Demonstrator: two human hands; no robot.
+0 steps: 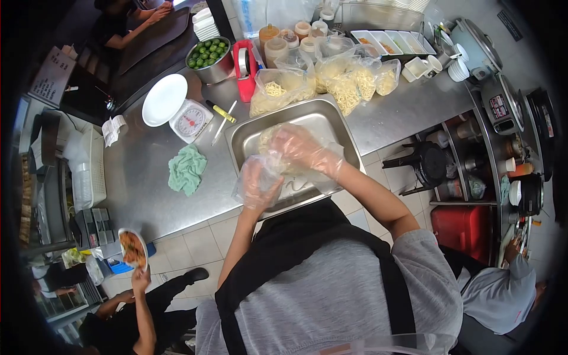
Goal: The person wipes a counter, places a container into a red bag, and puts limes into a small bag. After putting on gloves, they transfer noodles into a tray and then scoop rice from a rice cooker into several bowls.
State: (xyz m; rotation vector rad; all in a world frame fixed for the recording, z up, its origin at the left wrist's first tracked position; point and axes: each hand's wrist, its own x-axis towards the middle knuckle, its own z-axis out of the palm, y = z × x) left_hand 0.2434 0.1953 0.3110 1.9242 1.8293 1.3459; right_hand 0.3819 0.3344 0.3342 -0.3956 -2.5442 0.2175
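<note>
A clear bag of noodles (267, 137) is in the steel tray's (342, 113) space, near its middle, between two hands in thin clear gloves. Its rounded bulge shows past the fingers, facing away from the body and slightly left; the hands and blur cover the rest, so its long axis cannot be told. The right hand (294, 145) lies over the bag, fingers bent downward and bunched; whether they pinch the plastic cannot be told. The left hand (260, 183) is at the bag's near side, fingers pointing away from the body, their grip too blurred to tell. The tray sits on the counter (160, 207) with its longer side running across the body, slanting up to the right. More noodle bags (343, 89) stand beyond it.
</note>
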